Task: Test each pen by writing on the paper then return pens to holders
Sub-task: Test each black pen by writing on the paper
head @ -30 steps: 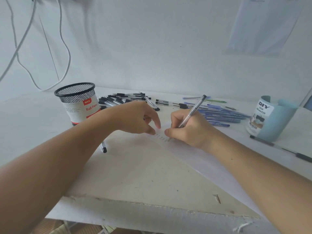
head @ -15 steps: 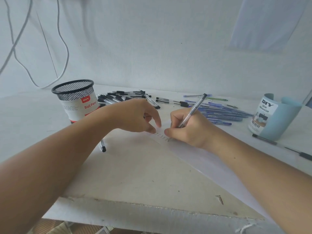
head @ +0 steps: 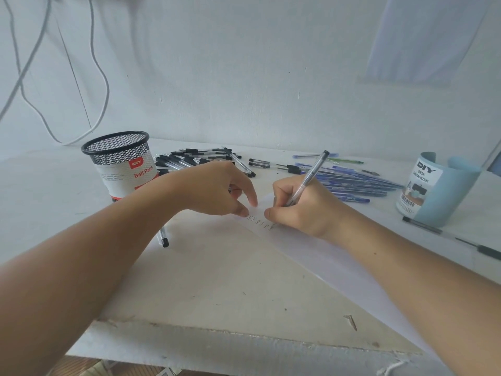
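- Pen (head: 309, 177), clear barrel, pinched in right hand (head: 301, 207); tip down on paper (head: 339, 261) at the end of a short column of test marks.
- Left hand (head: 217, 191) gripping nothing; thumb and fingertip pressed on the paper's corner to steady it.
- Black pens (head: 195, 158) heaped beside mesh holder (head: 119, 161), blue pens (head: 357, 183) heaped near blue holder (head: 439, 188), a few strays on counter (head: 217, 289).
- Judged early days: a handful of marks against dozens of loose pens. No pen seen standing in either holder, insides partly hidden.
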`<state>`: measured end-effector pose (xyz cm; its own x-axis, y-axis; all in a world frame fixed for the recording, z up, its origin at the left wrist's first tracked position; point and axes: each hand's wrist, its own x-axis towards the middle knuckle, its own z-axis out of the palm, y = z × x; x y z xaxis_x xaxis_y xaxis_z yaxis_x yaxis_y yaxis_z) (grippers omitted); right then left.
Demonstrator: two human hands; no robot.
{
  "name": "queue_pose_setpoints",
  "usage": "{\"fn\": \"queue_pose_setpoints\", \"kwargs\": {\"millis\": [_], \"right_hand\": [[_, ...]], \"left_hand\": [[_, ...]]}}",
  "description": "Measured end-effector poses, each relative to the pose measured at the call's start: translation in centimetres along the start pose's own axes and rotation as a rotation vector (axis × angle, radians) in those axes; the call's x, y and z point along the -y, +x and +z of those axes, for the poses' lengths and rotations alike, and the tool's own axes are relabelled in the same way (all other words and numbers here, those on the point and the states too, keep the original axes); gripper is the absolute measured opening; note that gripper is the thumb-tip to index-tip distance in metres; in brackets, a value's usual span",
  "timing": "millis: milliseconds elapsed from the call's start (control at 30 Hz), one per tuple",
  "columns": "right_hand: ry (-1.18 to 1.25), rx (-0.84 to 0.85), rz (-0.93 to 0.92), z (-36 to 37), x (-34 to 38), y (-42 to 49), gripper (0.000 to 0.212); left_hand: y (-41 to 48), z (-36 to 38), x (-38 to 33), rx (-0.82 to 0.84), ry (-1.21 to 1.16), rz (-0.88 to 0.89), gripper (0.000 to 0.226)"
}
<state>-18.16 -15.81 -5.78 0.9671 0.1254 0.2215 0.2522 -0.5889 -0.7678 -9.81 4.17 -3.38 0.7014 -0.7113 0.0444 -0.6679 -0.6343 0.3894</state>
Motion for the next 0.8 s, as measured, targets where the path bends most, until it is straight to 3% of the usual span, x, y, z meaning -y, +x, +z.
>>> {"fn": "queue_pose_setpoints", "kwargs": {"millis": [800], "right_hand": [[0.066, -0.038, 0.052, -0.04, -0.12, 0.18, 0.033]], "left_hand": [[-0.03, -0.07, -0.08, 0.006, 0.001, -0.004, 0.017]]}}
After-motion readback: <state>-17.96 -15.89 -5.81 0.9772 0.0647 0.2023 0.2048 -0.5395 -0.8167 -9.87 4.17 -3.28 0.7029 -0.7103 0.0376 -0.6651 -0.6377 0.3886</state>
